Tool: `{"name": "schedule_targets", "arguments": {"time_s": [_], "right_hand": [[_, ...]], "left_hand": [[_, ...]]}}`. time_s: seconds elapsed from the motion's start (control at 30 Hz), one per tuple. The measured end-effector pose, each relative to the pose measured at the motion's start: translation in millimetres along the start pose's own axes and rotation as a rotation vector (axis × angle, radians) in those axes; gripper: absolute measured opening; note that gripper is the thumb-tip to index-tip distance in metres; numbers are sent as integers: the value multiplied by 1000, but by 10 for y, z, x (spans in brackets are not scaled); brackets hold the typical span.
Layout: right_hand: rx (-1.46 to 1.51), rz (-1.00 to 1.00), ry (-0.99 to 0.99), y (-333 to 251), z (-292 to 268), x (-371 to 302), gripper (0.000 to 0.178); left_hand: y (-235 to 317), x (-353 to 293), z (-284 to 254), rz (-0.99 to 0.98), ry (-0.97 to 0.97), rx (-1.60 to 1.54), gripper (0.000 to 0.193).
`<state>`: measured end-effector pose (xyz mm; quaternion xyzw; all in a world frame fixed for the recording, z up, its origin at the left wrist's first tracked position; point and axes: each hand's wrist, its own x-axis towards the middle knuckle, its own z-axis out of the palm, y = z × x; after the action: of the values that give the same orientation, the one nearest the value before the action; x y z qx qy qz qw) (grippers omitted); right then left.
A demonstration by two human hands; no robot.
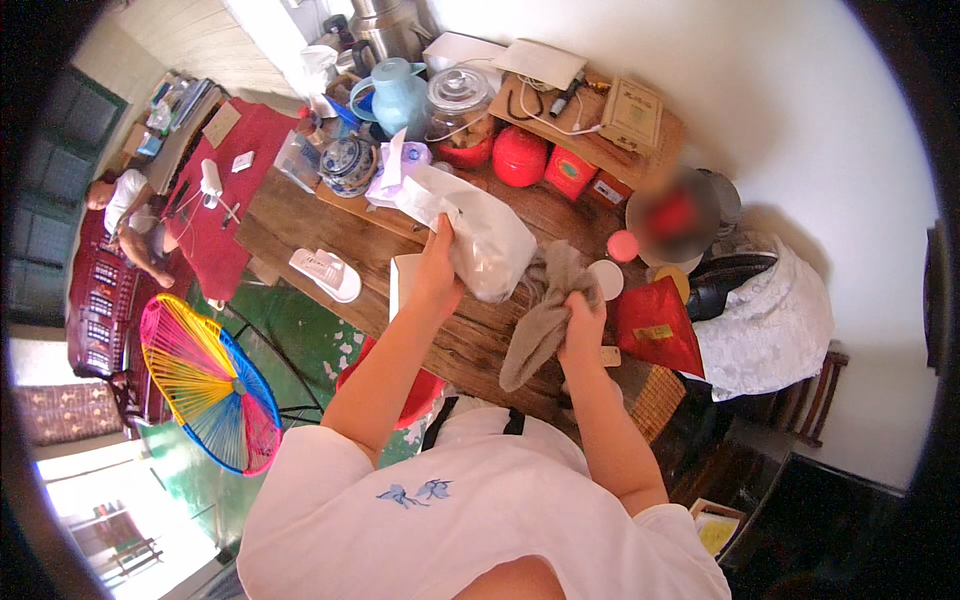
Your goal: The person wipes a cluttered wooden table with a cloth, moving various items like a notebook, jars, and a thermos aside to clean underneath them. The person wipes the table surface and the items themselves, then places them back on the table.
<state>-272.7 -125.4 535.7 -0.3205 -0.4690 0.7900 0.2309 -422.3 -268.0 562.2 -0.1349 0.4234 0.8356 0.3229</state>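
Above the wooden table (465, 350), my left hand (438, 268) is closed on the near left side of a white plastic pack (492, 238), perhaps of tissues. The pack is held tilted, and its underside is hidden. To the right, my right hand (582, 322) grips a grey-brown cloth (538, 335). The cloth is bunched at the fingers and hangs loosely to the left, its upper folds close beside the pack. A purple-and-white tissue pack (402, 165) lies just beyond my left hand.
A blue jug (390, 97), a patterned teapot (347, 165) and a lidded glass jar (460, 100) stand at the back. A red packet (658, 325) lies on the right. A white remote-like device (325, 273) lies left. A colourful corded chair (212, 383) stands on the floor; a person sits beyond.
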Motion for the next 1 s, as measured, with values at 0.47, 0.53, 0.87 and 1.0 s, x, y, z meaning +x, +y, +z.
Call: {"name": "schedule_targets", "arguments": {"time_s": [0.47, 0.53, 0.87, 1.0], "right_hand": [[288, 675, 192, 358, -210, 27, 27], [162, 690, 180, 406, -210, -11, 28], [127, 606, 525, 494, -451, -48, 58], [115, 554, 562, 606, -492, 1, 53]], "left_hand": [[-1129, 489, -21, 699, -81, 799, 25], [-1282, 958, -198, 698, -136, 838, 22], [-1820, 1863, 301, 778, -333, 957, 51], [-1980, 2071, 511, 666, -377, 908, 56]]}}
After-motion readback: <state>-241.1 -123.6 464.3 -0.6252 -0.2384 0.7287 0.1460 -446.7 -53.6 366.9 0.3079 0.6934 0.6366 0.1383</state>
